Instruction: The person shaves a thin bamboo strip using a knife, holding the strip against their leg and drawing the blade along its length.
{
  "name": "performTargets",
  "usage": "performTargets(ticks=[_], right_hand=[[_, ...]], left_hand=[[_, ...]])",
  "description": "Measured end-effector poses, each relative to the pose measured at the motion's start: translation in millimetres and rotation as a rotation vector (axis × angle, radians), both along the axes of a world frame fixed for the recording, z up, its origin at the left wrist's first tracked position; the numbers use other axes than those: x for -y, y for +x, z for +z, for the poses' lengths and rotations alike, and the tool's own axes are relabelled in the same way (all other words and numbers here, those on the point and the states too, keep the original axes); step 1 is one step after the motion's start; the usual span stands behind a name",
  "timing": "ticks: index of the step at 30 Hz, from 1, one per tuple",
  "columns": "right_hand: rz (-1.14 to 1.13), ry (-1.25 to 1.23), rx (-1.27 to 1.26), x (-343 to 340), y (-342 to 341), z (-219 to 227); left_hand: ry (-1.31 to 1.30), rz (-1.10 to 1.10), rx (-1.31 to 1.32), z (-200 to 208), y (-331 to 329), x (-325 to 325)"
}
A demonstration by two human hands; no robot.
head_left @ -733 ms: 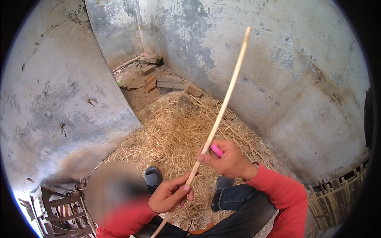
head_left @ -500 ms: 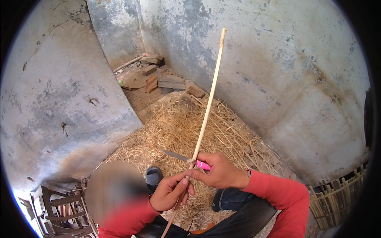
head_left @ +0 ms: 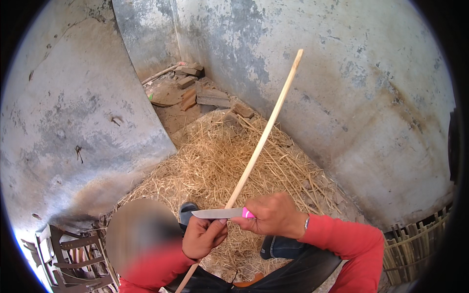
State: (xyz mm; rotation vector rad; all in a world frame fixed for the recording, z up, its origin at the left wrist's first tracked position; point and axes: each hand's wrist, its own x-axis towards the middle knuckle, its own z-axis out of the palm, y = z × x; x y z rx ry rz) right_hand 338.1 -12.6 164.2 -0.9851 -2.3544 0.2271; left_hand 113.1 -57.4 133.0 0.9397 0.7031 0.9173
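A long, pale wooden stick slants up and to the right from between my legs, its far end in front of the wall. My left hand is closed round its lower part. In my right hand is a knife with a pink handle, the fingers wrapped round the grip. Its blade points left and lies across the stick, just above my left thumb. My right thumb reaches close to the left hand.
Loose straw and shavings cover the floor before me. Bricks and broken tiles lie in the far corner between worn walls. A wooden chair-like frame stands at left, a slatted bamboo fence at right.
The stick's far end has swung right and slightly down. The knife has turned so its broad blade shows nearly level, and my right hand has shifted a little right.
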Motion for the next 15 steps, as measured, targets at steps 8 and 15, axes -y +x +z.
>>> performTargets(ticks=[8,15], right_hand=[[-0.483,0.189,-0.196,-84,64,9],[-0.864,0.254,-0.346,-108,149,24]], left_hand=[[-0.119,-0.104,0.0,12,-5,10],[-0.116,-0.247,-0.089,9,-12,17]])
